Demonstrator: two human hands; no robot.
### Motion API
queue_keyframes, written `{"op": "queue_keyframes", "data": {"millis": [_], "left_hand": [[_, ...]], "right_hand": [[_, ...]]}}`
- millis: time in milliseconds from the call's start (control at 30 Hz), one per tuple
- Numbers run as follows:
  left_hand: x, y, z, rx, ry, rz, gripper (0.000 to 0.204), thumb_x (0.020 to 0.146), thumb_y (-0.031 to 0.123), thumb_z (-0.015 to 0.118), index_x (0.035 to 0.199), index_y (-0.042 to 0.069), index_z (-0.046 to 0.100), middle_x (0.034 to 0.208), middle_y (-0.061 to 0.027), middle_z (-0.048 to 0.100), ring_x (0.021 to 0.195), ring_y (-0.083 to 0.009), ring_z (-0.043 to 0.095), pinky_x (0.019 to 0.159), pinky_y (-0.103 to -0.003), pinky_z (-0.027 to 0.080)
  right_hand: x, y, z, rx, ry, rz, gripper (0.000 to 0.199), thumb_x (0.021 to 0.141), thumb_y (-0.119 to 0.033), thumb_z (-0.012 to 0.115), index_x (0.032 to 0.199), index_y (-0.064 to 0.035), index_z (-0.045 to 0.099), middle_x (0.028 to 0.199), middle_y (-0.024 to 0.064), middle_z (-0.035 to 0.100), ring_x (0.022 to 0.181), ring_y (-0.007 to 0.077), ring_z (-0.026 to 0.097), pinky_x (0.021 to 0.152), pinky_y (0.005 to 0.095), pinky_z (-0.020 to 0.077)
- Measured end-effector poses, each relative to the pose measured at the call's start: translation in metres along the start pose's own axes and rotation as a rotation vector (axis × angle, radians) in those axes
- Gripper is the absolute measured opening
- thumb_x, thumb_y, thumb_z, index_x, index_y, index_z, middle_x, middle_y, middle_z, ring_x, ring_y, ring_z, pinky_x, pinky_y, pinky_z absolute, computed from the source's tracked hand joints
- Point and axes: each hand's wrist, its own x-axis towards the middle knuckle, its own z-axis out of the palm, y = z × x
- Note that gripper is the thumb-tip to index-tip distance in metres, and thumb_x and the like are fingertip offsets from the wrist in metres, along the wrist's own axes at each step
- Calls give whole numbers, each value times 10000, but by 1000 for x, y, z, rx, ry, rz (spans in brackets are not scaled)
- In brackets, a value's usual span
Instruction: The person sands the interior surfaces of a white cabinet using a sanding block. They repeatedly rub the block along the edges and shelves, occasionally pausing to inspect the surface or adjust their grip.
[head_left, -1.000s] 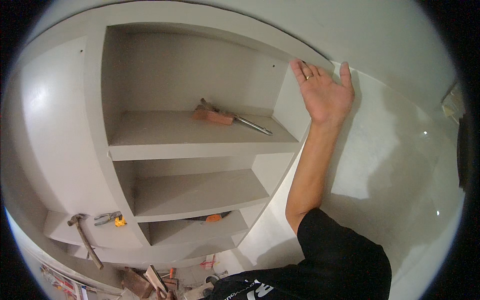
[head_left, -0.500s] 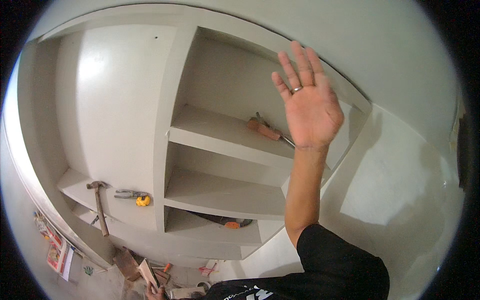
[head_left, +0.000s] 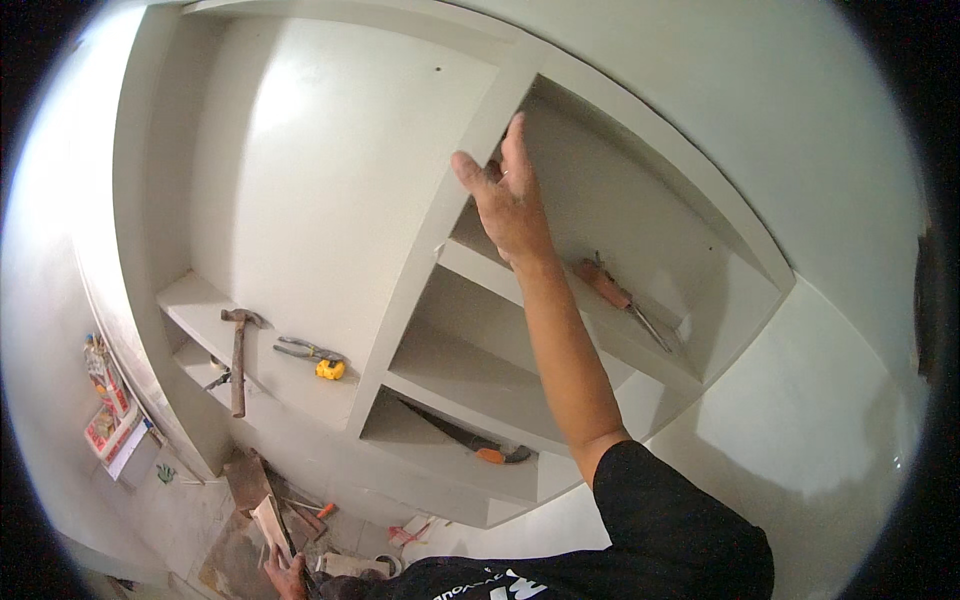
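My right hand [head_left: 508,205] is raised in front of the white shelf unit's upright divider [head_left: 425,235]. Its thumb and at least one finger stretch out apart, and nothing shows in it. Whether it touches the divider I cannot tell. Low at the left, my left hand [head_left: 285,577] grips a pale wooden piece [head_left: 268,522] with a dark strip along one side. A reddish-brown wooden tool [head_left: 604,284] lies on the upper right shelf beside a slim metal one [head_left: 652,328]. The left shelf holds a hammer [head_left: 238,362], pliers [head_left: 308,349] and a yellow tape measure [head_left: 330,369].
A handsaw [head_left: 489,455] with an orange and dark handle lies in the lowest right compartment. On the floor are a brown board [head_left: 246,482], an orange-handled tool [head_left: 326,510] and a roll of tape [head_left: 388,566]. A white container [head_left: 110,430] stands at the far left.
My right hand has swung left from beside the upper right compartment to the divider, turning from palm-on to edge-on. The view has shifted, so the shelves sit farther right. The left hand keeps the wooden piece.
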Motion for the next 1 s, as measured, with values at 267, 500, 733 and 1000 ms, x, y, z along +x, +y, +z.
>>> {"op": "queue_keyframes", "data": {"millis": [267,500,733,1000], "left_hand": [[1,-66,-9,-296,88,-127,812,771,3,798,1498,-64,442,1467,-210,442,1426,-373,436,1095,-452,463],[29,-104,-14,545,-187,125,808,843,330,780,1531,71,445,1566,-226,405,1466,-387,403,1159,-559,349],[27,-51,-6,-51,28,54,749,772,55,804,1424,-130,484,1459,-259,475,1369,-385,497,1116,-456,443],[31,-81,-14,-2,110,30,767,735,67,836,1413,-113,525,1453,-262,496,1365,-361,505,1117,-439,431]], "right_hand": [[35,0,25,-487,311,-105,960,1009,-289,632,1565,158,-10,1606,424,136,1516,509,223,1273,519,237],[55,16,46,-650,431,-166,927,988,-101,588,1530,187,-106,1575,475,64,1503,547,207,1271,515,251],[48,22,36,-715,445,-271,961,989,-123,598,1538,165,-136,1579,467,84,1496,558,218,1259,520,265],[57,-35,-16,-768,473,-487,478,963,-238,707,1328,23,544,1318,250,602,1131,343,658,910,507,534]]}}
